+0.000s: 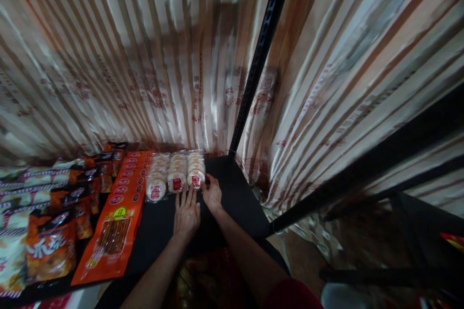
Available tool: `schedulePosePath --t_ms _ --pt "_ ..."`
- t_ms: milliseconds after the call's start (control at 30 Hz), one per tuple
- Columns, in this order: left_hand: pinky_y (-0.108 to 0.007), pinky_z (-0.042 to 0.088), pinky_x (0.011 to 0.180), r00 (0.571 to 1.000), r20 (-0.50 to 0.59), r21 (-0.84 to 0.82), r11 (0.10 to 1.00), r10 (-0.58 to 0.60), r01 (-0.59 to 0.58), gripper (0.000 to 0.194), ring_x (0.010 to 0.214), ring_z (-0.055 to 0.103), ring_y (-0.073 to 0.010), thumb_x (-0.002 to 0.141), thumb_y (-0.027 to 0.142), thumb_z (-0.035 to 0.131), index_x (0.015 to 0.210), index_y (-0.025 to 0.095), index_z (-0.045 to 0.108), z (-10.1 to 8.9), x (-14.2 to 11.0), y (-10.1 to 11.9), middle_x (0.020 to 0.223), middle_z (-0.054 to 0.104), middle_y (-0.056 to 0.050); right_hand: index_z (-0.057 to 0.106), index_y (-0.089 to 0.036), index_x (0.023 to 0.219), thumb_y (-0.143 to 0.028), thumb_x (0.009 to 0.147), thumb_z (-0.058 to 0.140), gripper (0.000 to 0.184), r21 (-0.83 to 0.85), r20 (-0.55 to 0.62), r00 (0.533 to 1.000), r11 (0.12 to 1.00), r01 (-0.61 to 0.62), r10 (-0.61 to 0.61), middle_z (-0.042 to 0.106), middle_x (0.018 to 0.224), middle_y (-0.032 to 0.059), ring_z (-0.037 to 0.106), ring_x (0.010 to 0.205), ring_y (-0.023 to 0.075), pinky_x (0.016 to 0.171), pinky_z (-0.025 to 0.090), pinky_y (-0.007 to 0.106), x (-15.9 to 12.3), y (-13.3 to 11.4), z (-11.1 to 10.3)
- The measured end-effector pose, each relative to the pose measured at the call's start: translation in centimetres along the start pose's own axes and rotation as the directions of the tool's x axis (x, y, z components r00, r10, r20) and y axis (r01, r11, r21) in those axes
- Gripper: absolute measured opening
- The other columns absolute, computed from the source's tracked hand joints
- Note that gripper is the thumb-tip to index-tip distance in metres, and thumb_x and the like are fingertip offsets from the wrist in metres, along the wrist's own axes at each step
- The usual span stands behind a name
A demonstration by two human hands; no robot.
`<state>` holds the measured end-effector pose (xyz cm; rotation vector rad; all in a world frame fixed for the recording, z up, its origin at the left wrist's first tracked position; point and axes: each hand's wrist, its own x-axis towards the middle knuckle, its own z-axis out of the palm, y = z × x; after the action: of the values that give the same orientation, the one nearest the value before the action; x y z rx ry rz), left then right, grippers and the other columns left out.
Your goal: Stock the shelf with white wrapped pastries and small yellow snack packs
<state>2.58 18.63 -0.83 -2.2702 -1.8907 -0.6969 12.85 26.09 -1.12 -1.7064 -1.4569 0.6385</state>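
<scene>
Both bare hands are right up at the snacks here, at the right-hand end of a black shelf (239,193). Three columns of clear-wrapped round white crackers stand side by side: the left column (155,188), the middle column (177,181) and the right column (195,177), each with a red label on its front pack. And there's the left hand (187,215), palm down, fingers stretched forward and slightly spread, the tips at the front of the middle and right columns. The right hand (212,194) is curled at the right column's outer side, thumb and fingers close to the wrapper; whether they pinch it, I can't tell from here. Just left of the crackers, a row of orange stick-snack packets (115,231) overlaps towards the back, the front one showing brown sticks through its window. Beyond that, orange-and-black snack bags (50,246) crowd in. A black perforated post (250,87) rises from the back corner, before pleated, red-printed plastic sheeting (174,58).
</scene>
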Motion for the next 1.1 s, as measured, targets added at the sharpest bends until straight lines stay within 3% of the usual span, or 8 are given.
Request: schedulePosePath --t_ms 200,367,633,733,833,933,1033,1100 --pt "-0.047 0.024 0.108 0.999 -0.026 -0.007 0.999 0.038 -0.038 0.045 0.134 0.025 -0.0262 0.082 0.020 0.038 0.123 0.009 0.051 0.0 -0.1 0.1 0.139 0.040 -0.011 0.058 -0.014 0.110 -0.021 0.078 0.043 0.035 0.143 -0.147 0.986 0.985 0.099 -0.078 0.055 0.106 0.0118 0.059 0.082 0.0174 0.077 0.050 0.033 -1.3 0.9 0.1" --pt "-0.043 0.033 0.106 0.996 -0.037 -0.065 0.994 0.087 -0.089 0.041 0.134 0.025 -0.0246 0.080 0.012 0.035 0.115 0.006 0.056 0.1 -0.2 -0.3 0.138 0.041 -0.014 0.062 -0.016 0.100 -0.014 0.077 0.039 0.032 0.149 -0.190 0.961 0.961 0.231 -0.202 0.058 0.099 0.0110 0.057 0.091 0.0189 0.084 0.048 0.033 -4.5 0.4 -1.0" --pt "-0.038 0.038 0.104 0.990 -0.041 -0.261 0.955 0.132 -0.139 0.031 0.133 0.027 -0.0226 0.081 0.012 0.039 0.104 0.011 0.060 -3.4 -2.7 1.3 0.137 0.042 -0.013 0.061 -0.017 0.102 -0.013 0.078 0.038 0.034 0.308 -0.067 0.971 0.921 0.239 -0.229 0.060 0.102 0.0093 0.060 0.083 0.0149 0.078 0.050 0.029 -12.1 -0.4 -3.6" --pt "-0.037 0.044 0.099 0.986 -0.090 -0.333 0.929 0.141 -0.163 0.029 0.122 0.044 -0.0209 0.081 0.011 0.037 0.095 0.013 0.063 -4.1 -5.6 1.7 0.124 0.056 -0.012 0.061 -0.019 0.100 -0.018 0.082 0.038 0.030 0.314 -0.012 0.971 0.921 0.231 -0.239 0.064 0.096 0.0071 0.059 0.091 0.0160 0.083 0.047 0.029 -16.0 0.7 -4.8" --pt "-0.033 0.049 0.091 0.980 -0.098 -0.408 0.891 0.173 -0.198 0.031 0.105 0.056 -0.0169 0.081 0.010 0.036 0.094 0.016 0.063 -4.5 -9.6 1.8 0.109 0.064 -0.009 0.063 -0.020 0.094 -0.021 0.083 0.036 0.029 0.283 0.124 0.981 0.953 0.107 -0.147 0.066 0.092 0.0053 0.061 0.087 0.0160 0.080 0.048 0.029 -19.7 3.2 -5.5" --pt "-0.030 0.049 0.087 0.976 0.075 -0.470 0.871 0.202 -0.145 0.033 0.097 0.059 -0.0153 0.080 0.010 0.037 0.097 0.018 0.063 -4.8 -13.6 1.8 0.104 0.065 -0.007 0.065 -0.020 0.090 -0.023 0.077 0.043 0.025 0.184 0.123 0.992 0.981 -0.066 0.044 0.067 0.096 0.0063 0.060 0.094 0.0200 0.089 0.045 0.036 -21.8 6.1 -5.6" --pt "-0.031 0.046 0.092 0.904 0.361 -0.496 0.868 0.231 -0.024 0.042 0.105 0.056 -0.0159 0.077 0.007 0.036 0.107 0.022 0.060 -4.4 -16.3 1.7 0.115 0.061 -0.006 0.066 -0.019 0.092 -0.031 0.075 0.050 0.025 0.217 0.227 0.948 0.938 -0.271 0.222 0.068 0.095 0.0073 0.061 0.094 0.0239 0.087 0.046 0.039 -21.9 8.3 -5.1" --pt "-0.030 0.042 0.096 0.846 0.508 -0.463 0.880 0.162 0.109 0.048 0.112 0.052 -0.0158 0.076 0.006 0.034 0.117 0.020 0.055 -3.7 -17.3 1.6 0.123 0.056 -0.007 0.067 -0.018 0.086 -0.037 0.074 0.054 0.026 0.257 0.302 0.894 0.875 -0.411 0.331 0.069 0.084 0.0081 0.062 0.088 0.0260 0.079 0.049 0.039 -21.4 9.0 -4.6"
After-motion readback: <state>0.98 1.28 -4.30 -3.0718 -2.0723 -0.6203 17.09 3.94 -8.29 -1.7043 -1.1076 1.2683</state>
